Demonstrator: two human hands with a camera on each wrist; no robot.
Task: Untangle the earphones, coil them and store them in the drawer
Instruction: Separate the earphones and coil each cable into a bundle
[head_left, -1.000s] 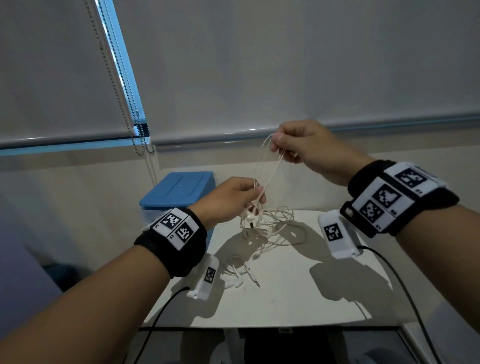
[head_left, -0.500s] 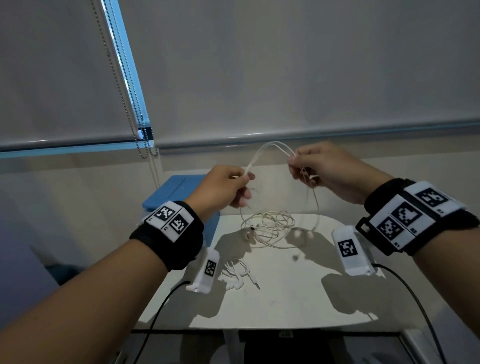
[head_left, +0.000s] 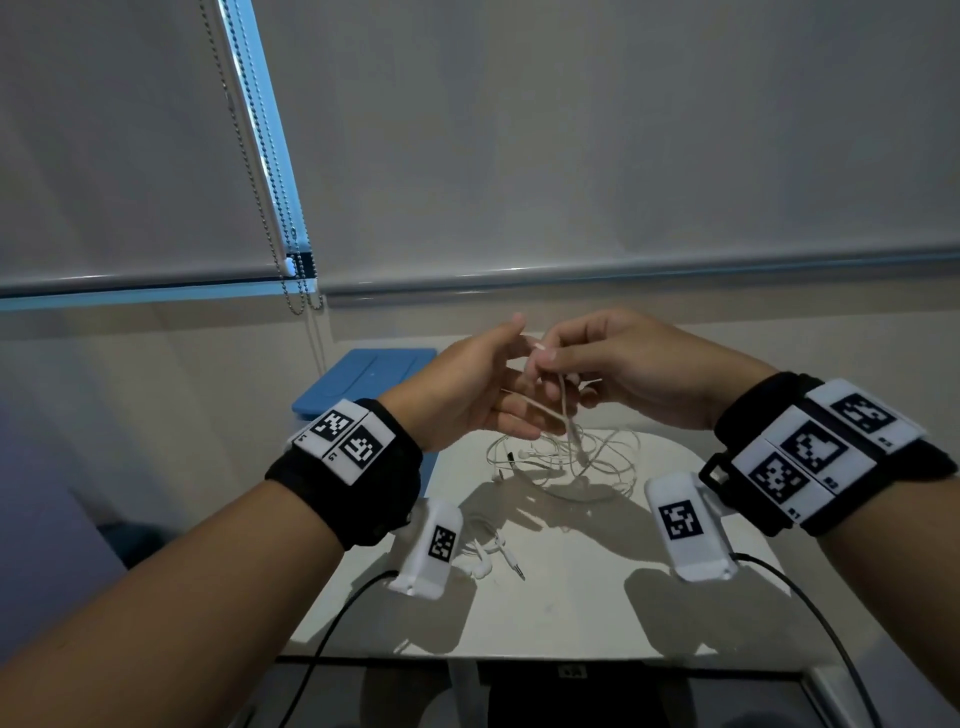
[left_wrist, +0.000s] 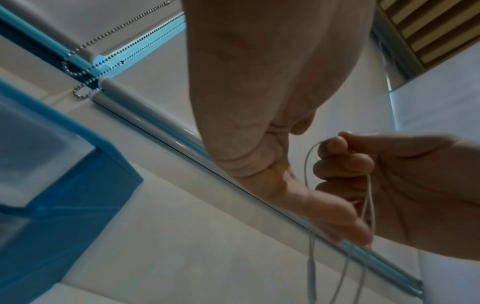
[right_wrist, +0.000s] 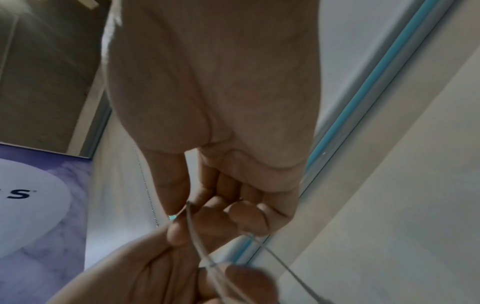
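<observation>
White earphones (head_left: 571, 457) lie in a loose tangle on the white table (head_left: 571, 613), and one strand rises to my hands. My right hand (head_left: 545, 356) pinches a folded loop of that cable (left_wrist: 310, 236) between thumb and forefinger. My left hand (head_left: 519, 379) is right beside it, thumb up and fingers straight, with the cable (right_wrist: 193, 232) lying across them. The blue drawer unit (head_left: 363, 374) stands at the table's far left and shows no open drawer. In the right wrist view, the left hand (right_wrist: 145, 273) sits just below the right hand (right_wrist: 233, 205).
A second white earphone set (head_left: 488, 551) lies on the table's near left, partly behind the left wrist camera. Bead chains (head_left: 291, 260) hang from the roller blind behind the drawer unit. A dark surface (head_left: 519, 696) lies below the table's front edge.
My hands, which held a cable loop stretched between them, have come together. The left hand let go of its pinch and straightened its fingers. The right hand brought the cable onto them.
</observation>
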